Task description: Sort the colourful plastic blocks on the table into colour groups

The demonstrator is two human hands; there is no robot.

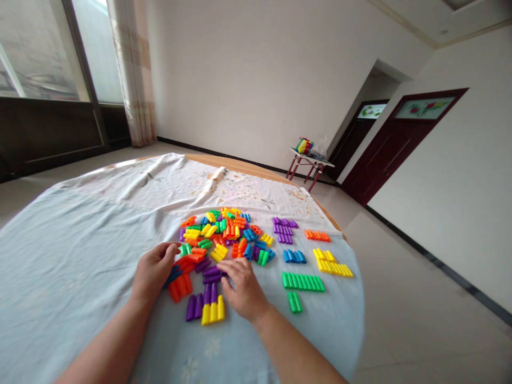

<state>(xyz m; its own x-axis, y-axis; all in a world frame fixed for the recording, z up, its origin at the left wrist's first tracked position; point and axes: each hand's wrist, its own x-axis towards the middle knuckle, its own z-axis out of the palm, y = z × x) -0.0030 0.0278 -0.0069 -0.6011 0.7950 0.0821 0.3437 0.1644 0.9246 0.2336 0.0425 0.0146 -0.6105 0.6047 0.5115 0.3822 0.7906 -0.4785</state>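
Observation:
My left hand (157, 265) is at the left edge of a heap of coloured plastic tube blocks (218, 229), fingers curled and thumb close to the index finger. Whatever lies between those fingertips is hidden. Below it sit a blue block (172, 274) and an orange block (181, 288). My right hand (245, 288) has thumb and fingers around the end of a purple block (212, 273) at the heap's near side. Just in front of it, a yellow block (213, 310) touches upright purple tubes (210, 293), with another purple block (194, 307) beside them.
Right of the heap lie sorted groups: purple (284, 230), orange (317, 236), blue (294, 256), yellow (334, 264) and green (303, 281). A wrinkled cloth (100, 256) covers the round table. Beyond stands a small side table (310, 158) with bags on it.

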